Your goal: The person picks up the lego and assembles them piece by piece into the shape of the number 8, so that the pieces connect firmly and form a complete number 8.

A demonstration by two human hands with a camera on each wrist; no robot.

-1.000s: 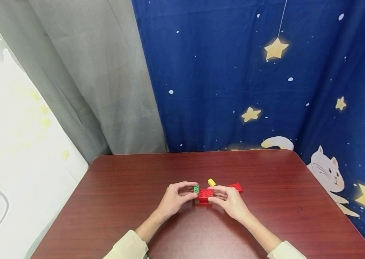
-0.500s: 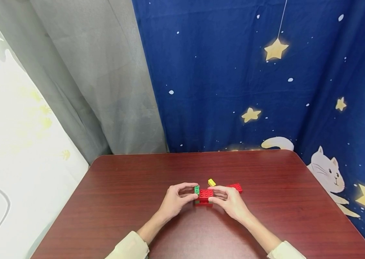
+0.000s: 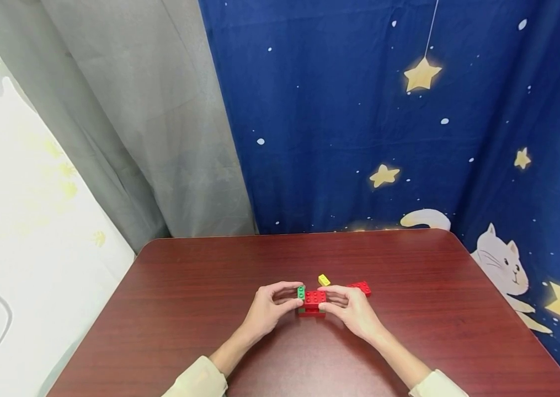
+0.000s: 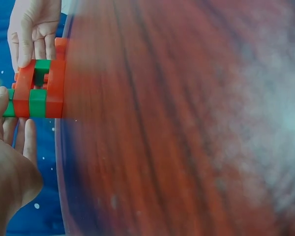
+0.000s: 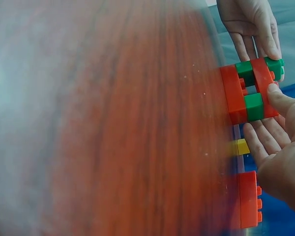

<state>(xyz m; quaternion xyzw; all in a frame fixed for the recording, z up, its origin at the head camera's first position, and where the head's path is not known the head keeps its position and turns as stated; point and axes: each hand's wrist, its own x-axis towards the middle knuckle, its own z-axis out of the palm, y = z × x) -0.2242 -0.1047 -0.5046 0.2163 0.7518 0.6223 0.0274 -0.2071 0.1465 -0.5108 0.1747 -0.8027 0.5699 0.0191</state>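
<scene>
Between both hands stands a small stack of toy building bricks on the table. A red brick [image 4: 55,93] forms its base, with a green brick [image 4: 38,103] at each end and a gap between them. Across these lies an upper red brick [image 3: 315,298], studs up. A small green brick [image 3: 301,293] sits on top at the left end. My left hand [image 3: 266,309] pinches this top green brick between thumb and fingers. My right hand [image 3: 356,313] holds the right end of the upper red brick, thumb on the near side and fingers on the far side.
Behind the stack lies a small yellow brick [image 3: 324,280]. Another red brick [image 3: 361,288] is on the table beyond my right hand, partly hidden by it in the head view. The dark red wooden table [image 3: 200,275] ends at curtains at the back.
</scene>
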